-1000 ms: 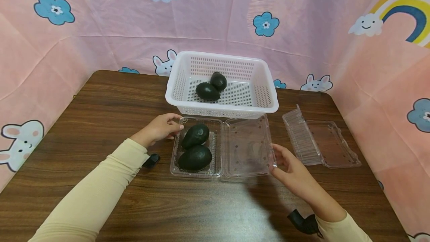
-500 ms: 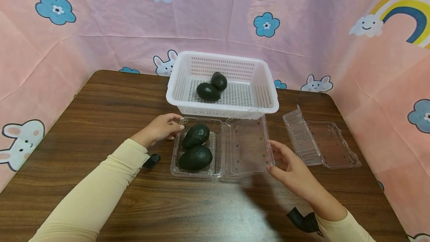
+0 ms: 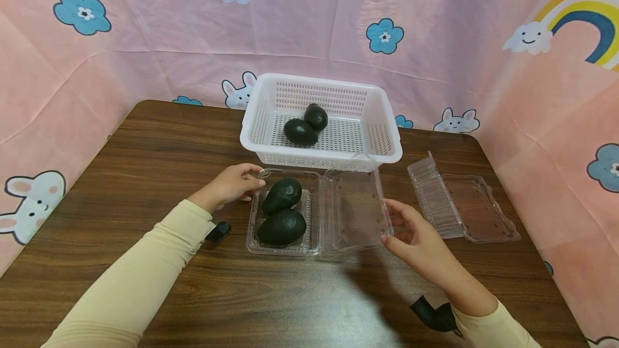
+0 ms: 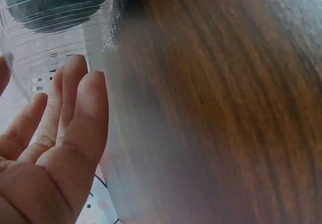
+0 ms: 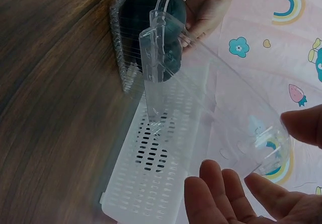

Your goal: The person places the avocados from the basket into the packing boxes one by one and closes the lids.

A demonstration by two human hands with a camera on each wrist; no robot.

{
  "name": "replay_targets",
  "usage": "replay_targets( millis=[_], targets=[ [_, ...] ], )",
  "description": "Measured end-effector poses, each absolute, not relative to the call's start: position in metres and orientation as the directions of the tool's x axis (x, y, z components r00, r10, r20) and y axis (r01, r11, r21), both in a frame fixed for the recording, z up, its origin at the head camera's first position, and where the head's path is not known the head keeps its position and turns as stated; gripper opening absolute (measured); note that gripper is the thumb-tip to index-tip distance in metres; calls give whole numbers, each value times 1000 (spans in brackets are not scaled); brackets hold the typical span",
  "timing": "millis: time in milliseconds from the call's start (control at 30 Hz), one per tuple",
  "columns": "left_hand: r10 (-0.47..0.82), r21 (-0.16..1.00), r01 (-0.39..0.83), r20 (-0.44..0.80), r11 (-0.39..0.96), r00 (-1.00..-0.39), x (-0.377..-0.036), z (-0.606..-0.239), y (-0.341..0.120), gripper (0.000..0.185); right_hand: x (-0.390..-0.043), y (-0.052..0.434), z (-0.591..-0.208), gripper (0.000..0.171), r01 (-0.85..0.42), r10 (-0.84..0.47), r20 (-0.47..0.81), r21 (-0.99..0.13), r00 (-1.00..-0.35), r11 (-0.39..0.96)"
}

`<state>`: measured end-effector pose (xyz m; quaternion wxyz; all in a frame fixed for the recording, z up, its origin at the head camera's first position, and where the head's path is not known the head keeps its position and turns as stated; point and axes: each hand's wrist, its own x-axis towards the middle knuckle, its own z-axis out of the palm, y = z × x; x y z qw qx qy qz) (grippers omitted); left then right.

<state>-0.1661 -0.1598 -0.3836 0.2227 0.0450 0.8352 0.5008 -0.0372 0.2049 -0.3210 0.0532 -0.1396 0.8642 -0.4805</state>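
Observation:
A clear plastic clamshell container (image 3: 314, 247) lies unfolded on the table, two dark green avocados (image 3: 282, 227) in its left half. My left hand (image 3: 231, 186) rests at the far left corner of that half, thumb at the rim. Its fingers (image 4: 90, 103) extend loosely beside the clear wall in the left wrist view. My right hand (image 3: 416, 235) pinches the outer edge of the lid (image 3: 358, 211), which is tilted up from the table. In the right wrist view, the right thumb (image 5: 304, 126) and a finger meet the lid's edge from either side.
Behind the container stands a white perforated basket (image 3: 321, 157) holding two avocados (image 3: 300, 131). To the right lies a nested stack of clear containers (image 3: 437, 200) with one lid folded out (image 3: 479, 208). Patterned pink cloth (image 3: 309, 26) surrounds the table (image 3: 145, 176).
The right hand has moved slightly left, lifting the lid's outer edge so that the lid tilts more steeply. The left hand and the avocados have stayed in place.

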Motion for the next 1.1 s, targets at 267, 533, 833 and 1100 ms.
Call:
replay_targets(
  millis=[267, 533, 833, 1100],
  targets=[
    [294, 857, -159, -334, 489, -895, -166, -386, -160, 48, -38, 203, -318, 57, -181, -292, 30, -843, -956, 506],
    [301, 866, -163, -333, 473, -893, -163, -384, -160, 47, -41, 202, -313, 57, -233, -323, 62, -819, -944, 524],
    [303, 868, -163, -332, 468, -893, -161, -382, -159, 47, -46, 200, -307, 56, -295, -370, 95, -791, -924, 536],
    [299, 868, -171, -337, 467, -893, -158, -383, -159, 47, -50, 198, -301, 53, -357, -405, 132, -754, -905, 552]
  ],
)
